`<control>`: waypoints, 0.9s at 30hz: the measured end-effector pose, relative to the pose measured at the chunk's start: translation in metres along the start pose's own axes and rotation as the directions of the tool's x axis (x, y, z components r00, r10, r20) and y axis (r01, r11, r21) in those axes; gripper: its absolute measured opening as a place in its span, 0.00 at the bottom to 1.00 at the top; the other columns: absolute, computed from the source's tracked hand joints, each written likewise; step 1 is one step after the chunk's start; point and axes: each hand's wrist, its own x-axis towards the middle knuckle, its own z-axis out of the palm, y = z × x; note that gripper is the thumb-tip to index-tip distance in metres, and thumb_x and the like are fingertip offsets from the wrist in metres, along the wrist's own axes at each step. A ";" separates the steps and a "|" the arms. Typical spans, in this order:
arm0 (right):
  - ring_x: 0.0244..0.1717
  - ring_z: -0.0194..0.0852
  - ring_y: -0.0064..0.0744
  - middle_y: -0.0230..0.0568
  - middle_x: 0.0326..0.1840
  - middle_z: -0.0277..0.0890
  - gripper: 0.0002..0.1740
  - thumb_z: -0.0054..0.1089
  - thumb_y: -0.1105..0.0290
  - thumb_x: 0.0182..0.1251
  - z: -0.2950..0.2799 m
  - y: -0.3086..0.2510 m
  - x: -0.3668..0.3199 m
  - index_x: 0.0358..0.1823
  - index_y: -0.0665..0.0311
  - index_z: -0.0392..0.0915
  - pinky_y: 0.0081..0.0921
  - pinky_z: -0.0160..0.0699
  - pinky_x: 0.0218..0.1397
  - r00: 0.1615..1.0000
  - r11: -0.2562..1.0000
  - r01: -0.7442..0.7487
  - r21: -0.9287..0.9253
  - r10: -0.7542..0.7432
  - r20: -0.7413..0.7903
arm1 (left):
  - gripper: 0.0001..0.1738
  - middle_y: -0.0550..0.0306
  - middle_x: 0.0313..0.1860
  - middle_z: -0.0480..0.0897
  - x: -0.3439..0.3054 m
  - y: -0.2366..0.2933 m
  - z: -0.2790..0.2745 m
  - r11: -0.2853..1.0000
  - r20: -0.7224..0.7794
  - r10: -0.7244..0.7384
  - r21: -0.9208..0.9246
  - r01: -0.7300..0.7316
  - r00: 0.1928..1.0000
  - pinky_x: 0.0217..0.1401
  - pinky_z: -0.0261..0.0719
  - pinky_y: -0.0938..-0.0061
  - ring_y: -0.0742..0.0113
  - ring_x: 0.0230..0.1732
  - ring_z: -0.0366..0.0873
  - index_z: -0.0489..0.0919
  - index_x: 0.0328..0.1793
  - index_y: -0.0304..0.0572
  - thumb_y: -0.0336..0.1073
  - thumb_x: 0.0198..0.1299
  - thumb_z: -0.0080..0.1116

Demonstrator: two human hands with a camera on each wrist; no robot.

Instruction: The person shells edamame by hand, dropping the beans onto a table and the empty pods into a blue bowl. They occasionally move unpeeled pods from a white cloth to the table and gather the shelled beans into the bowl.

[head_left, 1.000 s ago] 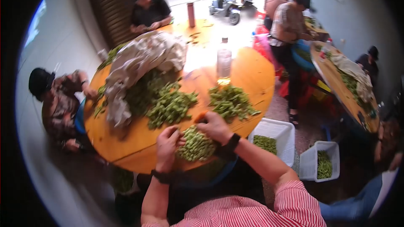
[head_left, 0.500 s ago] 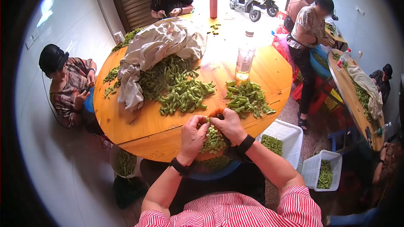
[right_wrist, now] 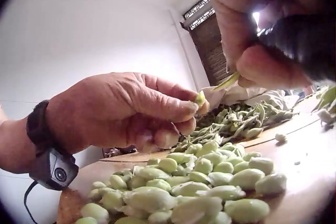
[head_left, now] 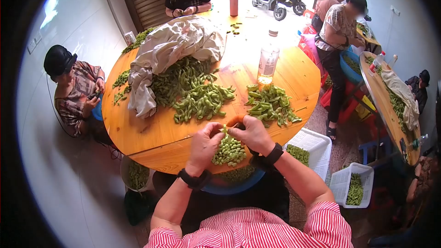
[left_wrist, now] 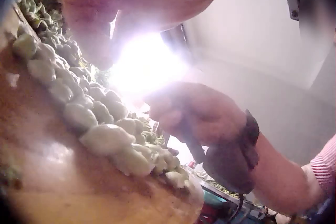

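Observation:
My left hand (head_left: 204, 148) and right hand (head_left: 255, 135) meet over a heap of shelled green beans (head_left: 229, 151) at the table's near edge. In the right wrist view, the left thumb and fingers pinch a small yellow-green pod piece (right_wrist: 200, 98). Just right of it, my right hand (right_wrist: 247, 50) holds a slim edamame pod (right_wrist: 227, 82) between thumb and finger. Something orange-brown (head_left: 235, 120) shows at the right fingers. Close by, whole pods lie in a large pile (head_left: 202, 98) and a smaller pile (head_left: 271, 105). The left wrist view has strong glare between the hands.
A pale cloth (head_left: 179, 46) partly covers the large pile on the round wooden table (head_left: 151, 135). A clear bottle (head_left: 268, 62) stands behind the smaller pile. White baskets (head_left: 320, 149) are on the floor at right, and a blue basin (head_left: 229, 187) is below the edge. Other people sit around.
A second ago the hands were slightly apart over the bean heap; they have come together at the fingertips. The head view has swung, then steadied.

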 end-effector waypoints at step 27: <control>0.41 0.81 0.55 0.51 0.36 0.81 0.07 0.54 0.71 0.64 -0.024 0.008 -0.001 0.38 0.64 0.80 0.46 0.79 0.43 0.967 0.729 0.247 -0.639 -0.231 0.111 | 0.10 0.50 0.33 0.81 0.075 -0.011 -0.046 0.746 -0.102 0.469 0.576 -0.333 0.877 0.37 0.76 0.60 0.53 0.33 0.79 0.81 0.43 0.40 0.40 0.68 0.58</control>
